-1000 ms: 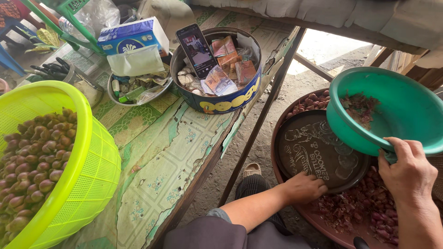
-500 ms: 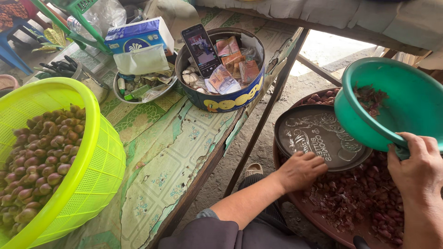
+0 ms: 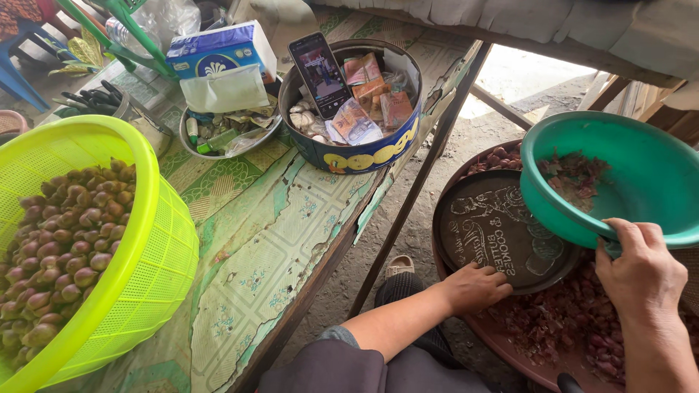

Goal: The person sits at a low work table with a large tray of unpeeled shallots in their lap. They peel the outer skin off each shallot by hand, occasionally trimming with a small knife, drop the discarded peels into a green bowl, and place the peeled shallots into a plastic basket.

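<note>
My right hand is wrapped around the near rim of the green bowl, holding it tilted over the big brown tray down on the right. The bowl has just a scatter of reddish peels in it. My left hand is lower and to the left, palm down with fingers loosely curled, resting at the near edge of the round dark lid that lies on the tray (can't tell if it's actually pinching anything). Small red shallots and their skins are spread over the tray around and behind the lid.

Over on the left is the table with its patterned cover. The yellow-green basket of shallots sits at the near left end. Farther back there's a round blue tin with a phone leaning in it among paper notes, a small metal dish of odds and ends next to it, and a blue tissue box behind that.
</note>
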A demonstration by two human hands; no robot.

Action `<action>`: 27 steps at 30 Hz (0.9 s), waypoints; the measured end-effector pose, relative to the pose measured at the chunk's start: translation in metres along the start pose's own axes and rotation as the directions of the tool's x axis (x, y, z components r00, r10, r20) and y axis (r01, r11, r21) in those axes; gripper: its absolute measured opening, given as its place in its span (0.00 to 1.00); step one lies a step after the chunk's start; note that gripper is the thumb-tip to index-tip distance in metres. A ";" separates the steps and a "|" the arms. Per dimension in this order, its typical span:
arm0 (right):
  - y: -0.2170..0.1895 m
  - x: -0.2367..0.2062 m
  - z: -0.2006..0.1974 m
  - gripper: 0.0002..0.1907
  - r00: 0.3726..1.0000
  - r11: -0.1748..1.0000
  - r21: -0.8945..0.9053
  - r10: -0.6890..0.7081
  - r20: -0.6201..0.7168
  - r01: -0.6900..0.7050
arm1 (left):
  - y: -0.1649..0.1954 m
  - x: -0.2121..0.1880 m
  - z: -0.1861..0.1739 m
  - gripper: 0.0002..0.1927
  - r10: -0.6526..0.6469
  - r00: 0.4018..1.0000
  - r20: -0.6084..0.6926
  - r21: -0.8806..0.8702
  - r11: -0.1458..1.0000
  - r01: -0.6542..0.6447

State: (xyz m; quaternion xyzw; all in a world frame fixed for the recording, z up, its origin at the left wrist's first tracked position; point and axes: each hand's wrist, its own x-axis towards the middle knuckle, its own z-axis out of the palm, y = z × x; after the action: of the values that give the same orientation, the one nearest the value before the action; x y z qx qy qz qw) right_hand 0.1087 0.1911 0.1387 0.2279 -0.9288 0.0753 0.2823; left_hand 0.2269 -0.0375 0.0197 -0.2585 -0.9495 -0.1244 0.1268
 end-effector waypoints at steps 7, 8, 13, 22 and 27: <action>0.005 0.000 0.008 0.13 1.000 1.000 -0.014 0.000 0.018 0.000 | -0.011 0.008 0.014 0.10 -0.034 0.997 0.071 -0.056 0.998 0.038; 0.006 0.001 0.010 0.13 1.000 1.000 -0.022 -0.003 0.027 0.004 | -0.013 0.009 0.016 0.12 -0.034 0.995 0.097 -0.081 0.996 0.042; 0.000 0.005 0.013 0.14 0.999 1.000 0.024 0.004 0.047 -0.006 | -0.026 0.022 0.005 0.18 -0.061 0.944 0.323 -0.186 0.974 0.127; -0.041 0.020 -0.012 0.25 0.990 0.989 0.133 0.049 0.135 -0.067 | -0.074 0.055 -0.155 0.06 -0.107 0.889 -0.445 -0.233 0.973 0.001; -0.054 0.022 -0.018 0.27 0.976 0.984 0.169 0.014 0.219 -0.052 | -0.121 0.049 -0.228 0.05 -0.186 0.787 -0.588 -0.135 0.982 0.132</action>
State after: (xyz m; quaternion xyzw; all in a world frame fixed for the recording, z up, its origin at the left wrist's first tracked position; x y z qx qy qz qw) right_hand 0.1260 0.1400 0.1662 0.2431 -0.9476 0.1355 0.1571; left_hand 0.1635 -0.1847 0.2272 -0.1305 -0.8731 -0.2508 0.3972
